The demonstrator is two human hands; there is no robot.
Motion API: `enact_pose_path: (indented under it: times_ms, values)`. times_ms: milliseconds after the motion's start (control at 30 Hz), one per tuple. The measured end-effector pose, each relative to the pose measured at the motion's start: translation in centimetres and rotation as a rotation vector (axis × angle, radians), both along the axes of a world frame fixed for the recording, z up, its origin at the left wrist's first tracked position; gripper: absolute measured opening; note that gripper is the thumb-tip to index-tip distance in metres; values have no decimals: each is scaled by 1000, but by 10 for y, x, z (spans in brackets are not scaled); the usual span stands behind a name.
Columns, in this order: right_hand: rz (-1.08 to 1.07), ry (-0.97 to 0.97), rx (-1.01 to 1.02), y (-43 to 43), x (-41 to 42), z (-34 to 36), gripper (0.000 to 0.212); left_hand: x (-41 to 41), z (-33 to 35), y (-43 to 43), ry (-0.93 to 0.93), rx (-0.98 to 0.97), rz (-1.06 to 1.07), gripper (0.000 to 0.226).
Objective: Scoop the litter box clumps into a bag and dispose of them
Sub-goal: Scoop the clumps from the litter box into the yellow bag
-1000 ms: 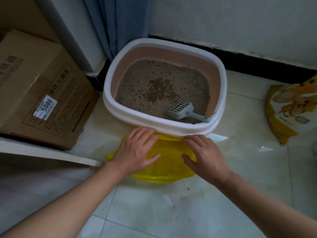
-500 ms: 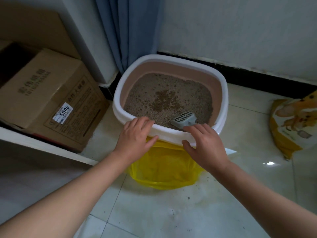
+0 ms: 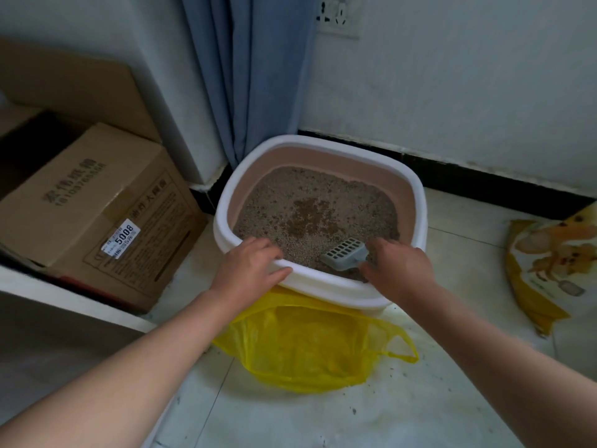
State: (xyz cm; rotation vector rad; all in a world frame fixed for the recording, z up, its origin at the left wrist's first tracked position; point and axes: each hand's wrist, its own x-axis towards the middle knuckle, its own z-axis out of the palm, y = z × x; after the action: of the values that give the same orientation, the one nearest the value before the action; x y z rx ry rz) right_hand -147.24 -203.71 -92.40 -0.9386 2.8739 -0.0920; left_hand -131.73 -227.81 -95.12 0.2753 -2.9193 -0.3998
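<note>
**Right hand on the scoop, left hand on the rim**

Nearest, below both wrists: yellow bag [image 3: 307, 347], lying open and crumpled on the pale floor tiles [image 3: 290, 421]. One handle loop trailing out to the right. Upper edge passing out of sight under the front of the litter box [image 3: 326, 286]. Dark grains scattered on the tiles around it.

Just above, on the near white rim: left hand [image 3: 252, 270], palm down, fingers loosely spread and draped over the rim's inner edge. Thumb stretched along the rim top. Resting only, holding nothing.

To the right of that, over the same near edge: right hand [image 3: 399, 270], thumb and forefinger curled round the handle of the grey scoop [image 3: 344, 258]. Handle itself hidden inside the grip. Slotted head jutting leftward out of the grip, down on the litter [image 3: 355, 205] just inside the rim, between the two hands.

Beyond the fingertips: grey-brown granules filling the pink-walled tray. Darker patch of clumps [image 3: 308, 215] near the middle, ahead of the scoop head and apart from it.

Farther out, left of the resting hand: cardboard box [image 3: 93, 218] with a white label reading 5008. Right of the gripping hand, well apart: yellow printed sack [image 3: 546, 270] lying on the tiles.

Farthest, behind the tray: blue curtain [image 3: 248, 76] hanging in the corner, black skirting [image 3: 484, 176] along the white wall [image 3: 452, 76], socket [image 3: 337, 16] high up.
</note>
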Motion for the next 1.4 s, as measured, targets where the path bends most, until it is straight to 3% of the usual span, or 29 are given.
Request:
enact_pose_path:
  times_ms: [233, 367, 500, 600, 733, 933, 1133, 1400]
  values:
    - [-40, -49, 182, -11, -8, 1, 36, -3, -6, -4, 27, -26, 10, 34]
    - [-61, -40, 207, -13, -8, -1, 31, -6, -5, -8, 25, -119, -102, 32]
    - [-74, -36, 150, -11, -10, 2, 24, -27, 25, -10, -221, -242, -293, 37]
    - [-74, -46, 50, -6, -13, 1, 23, -34, 36, -4, -317, -289, -263, 42]
    - [-39, -6, -87, 0, -15, -4, 18, -15, 9, -5, -100, -152, -127, 42]
    - [-144, -106, -237, -4, -19, -6, 28, -8, -10, -9, 69, -141, -84, 50]
    - [-268, -268, -137, -11, -49, -5, 26, -8, -12, -7, 104, -169, -83, 49]
    - [-390, -302, -90, -25, -68, -8, 28, -8, -13, -8, 135, -143, -74, 47]
